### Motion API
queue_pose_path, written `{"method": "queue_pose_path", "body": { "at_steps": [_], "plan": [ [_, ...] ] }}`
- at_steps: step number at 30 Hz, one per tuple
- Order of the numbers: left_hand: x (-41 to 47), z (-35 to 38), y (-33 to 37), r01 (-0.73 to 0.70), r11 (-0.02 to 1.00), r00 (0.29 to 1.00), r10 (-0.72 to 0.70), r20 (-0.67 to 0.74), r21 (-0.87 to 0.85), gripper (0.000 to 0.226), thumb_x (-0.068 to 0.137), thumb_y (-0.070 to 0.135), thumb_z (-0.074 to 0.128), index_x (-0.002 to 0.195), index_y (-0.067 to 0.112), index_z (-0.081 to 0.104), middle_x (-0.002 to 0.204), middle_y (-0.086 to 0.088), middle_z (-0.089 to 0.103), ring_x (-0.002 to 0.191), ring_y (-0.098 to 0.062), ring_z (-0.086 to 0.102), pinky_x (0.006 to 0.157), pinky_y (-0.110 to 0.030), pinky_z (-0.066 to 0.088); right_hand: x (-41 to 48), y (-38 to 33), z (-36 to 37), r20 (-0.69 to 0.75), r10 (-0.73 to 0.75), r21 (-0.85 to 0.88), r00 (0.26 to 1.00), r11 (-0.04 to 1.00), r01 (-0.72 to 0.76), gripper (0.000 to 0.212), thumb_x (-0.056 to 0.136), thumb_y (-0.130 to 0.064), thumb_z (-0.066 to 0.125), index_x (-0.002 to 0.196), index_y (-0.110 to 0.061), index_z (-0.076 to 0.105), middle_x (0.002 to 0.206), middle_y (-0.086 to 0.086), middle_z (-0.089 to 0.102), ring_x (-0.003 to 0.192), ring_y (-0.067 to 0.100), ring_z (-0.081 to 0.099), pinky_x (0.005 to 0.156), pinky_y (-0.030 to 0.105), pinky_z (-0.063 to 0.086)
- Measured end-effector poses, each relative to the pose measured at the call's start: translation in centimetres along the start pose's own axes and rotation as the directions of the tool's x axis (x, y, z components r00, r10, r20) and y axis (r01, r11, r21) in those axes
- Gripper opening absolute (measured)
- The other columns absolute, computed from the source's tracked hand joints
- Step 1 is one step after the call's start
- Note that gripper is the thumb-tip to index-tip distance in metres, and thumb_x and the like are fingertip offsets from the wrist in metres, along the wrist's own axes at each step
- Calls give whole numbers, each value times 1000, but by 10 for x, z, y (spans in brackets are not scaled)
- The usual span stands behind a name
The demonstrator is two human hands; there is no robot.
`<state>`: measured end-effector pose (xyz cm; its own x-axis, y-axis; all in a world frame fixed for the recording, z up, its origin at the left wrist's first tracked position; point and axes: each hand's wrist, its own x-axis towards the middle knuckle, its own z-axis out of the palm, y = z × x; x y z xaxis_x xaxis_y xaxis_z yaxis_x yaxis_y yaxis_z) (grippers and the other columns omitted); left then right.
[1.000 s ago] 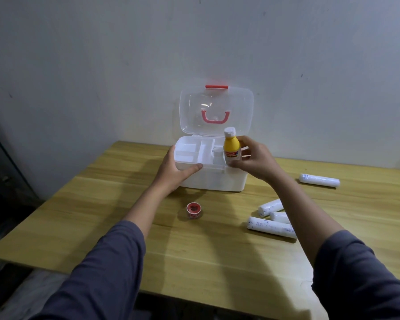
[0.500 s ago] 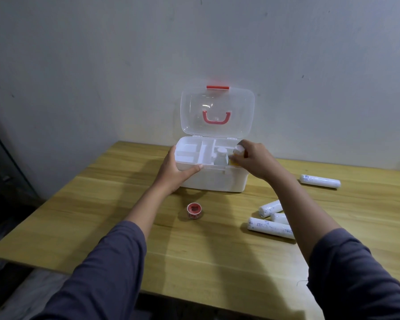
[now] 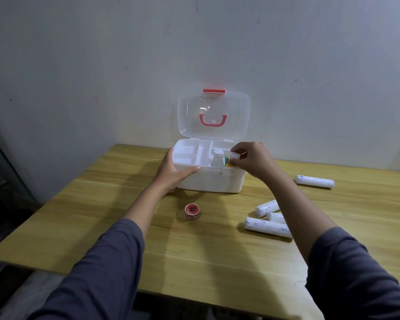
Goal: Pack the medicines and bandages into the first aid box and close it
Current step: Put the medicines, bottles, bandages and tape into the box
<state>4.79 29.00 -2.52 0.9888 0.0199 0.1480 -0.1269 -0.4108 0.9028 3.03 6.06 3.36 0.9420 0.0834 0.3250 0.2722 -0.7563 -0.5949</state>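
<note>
Gripping box [image 3: 208, 181] rim w/ left hand [image 3: 171, 172], right hand [image 3: 252, 160] fingers [image 3: 237, 147] pinching bottle cap [image 3: 234, 155].

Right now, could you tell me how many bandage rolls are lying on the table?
4. One bandage roll lies alone at far right; three cluster near the right forearm: the upper roll, the middle roll partly hidden by the arm, and the long front roll. The arm may hide others.

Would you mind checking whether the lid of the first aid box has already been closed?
No, the clear lid stands upright, open above the white first aid box, with its tray compartments exposed.
</note>
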Motion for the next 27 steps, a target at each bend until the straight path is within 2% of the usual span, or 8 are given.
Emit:
{"method": "queue_pose_path", "body": {
  "at_steps": [5, 8, 10, 13, 16, 19, 23, 27],
  "plan": [
    [6, 4, -1, 7, 1000, 1000, -7, -6, 2, 101, 72, 37, 84, 151, 19, 23, 156, -1, 28, 143, -18, 29, 103, -24, 28, -4, 0, 3, -27, -27, 15, 999, 1000, 28, 26, 80, -14, 68, 98, 5, 66, 102, 19, 70, 88, 27, 66, 83, 37, 53],
    [6, 7, 0, 2, 999, 1000, -3, -26, -34, 114, 58, 52, 87, 150, 20, 27, 155, 0, 32, 142, -19, 31, 106, -27, 30, -6, 4, 5, -34, -53, -22, 998, 998, 53, 28, 81, -16, 62, 86, 12, 59, 91, 29, 66, 91, 41, 61, 81, 51, 51],
    [5, 7, 2, 4, 999, 999, -5, -37, -42, 121, 48, 62, 83, 148, 21, 31, 152, 0, 37, 139, -19, 36, 111, -34, 34, -9, 4, 4, -18, -70, -34, 997, 997, 69, 25, 83, -16, 59, 86, 9, 60, 89, 28, 65, 91, 40, 60, 80, 50, 50],
    [5, 6, 0, 12, 999, 999, -14, -42, -46, 122, 42, 68, 81, 145, 23, 35, 147, 0, 44, 135, -20, 43, 111, -44, 40, -18, 6, -3, 12, -92, 3, 996, 996, 92, 26, 88, -19, 57, 106, -2, 65, 104, 19, 69, 97, 32, 62, 90, 43, 51],
    [4, 7, -1, 1, 999, 999, -3, -40, -52, 116, 48, 62, 85, 145, 22, 35, 147, 0, 44, 135, -19, 43, 112, -44, 39, -29, 13, -9, 29, -68, 6, 997, 998, 68, 37, 88, -22, 59, 125, -16, 58, 122, 8, 64, 108, 23, 60, 97, 36, 49],
    [4, 7, 0, -11, 997, 999, 8, -50, -72, 121, 41, 66, 81, 144, 21, 36, 144, 0, 46, 133, -20, 45, 111, -44, 41, -40, 24, -17, 43, -18, 53, 999, 998, 16, 39, 88, -19, 60, 127, -17, 55, 128, 5, 61, 117, 17, 57, 99, 24, 44],
    [4, 8, -3, -23, 996, 998, 18, -58, -91, 118, 41, 65, 82, 141, 20, 39, 140, -1, 51, 129, -20, 49, 108, -45, 43, -47, 56, -32, -25, 52, -28, 998, 998, -53, 38, 87, -23, 61, 124, -22, 57, 129, 2, 60, 120, 20, 55, 99, 28, 42],
    [4, 11, -4, -52, 995, 996, 45, -76, -90, 118, 43, 64, 80, 143, 21, 37, 142, -1, 49, 131, -20, 47, 109, -45, 42, -48, 108, -48, -115, 249, -102, 962, 960, -260, 46, 88, -20, 58, 132, -12, 49, 140, 13, 48, 128, 29, 44, 102, 33, 35]
  ]
}}
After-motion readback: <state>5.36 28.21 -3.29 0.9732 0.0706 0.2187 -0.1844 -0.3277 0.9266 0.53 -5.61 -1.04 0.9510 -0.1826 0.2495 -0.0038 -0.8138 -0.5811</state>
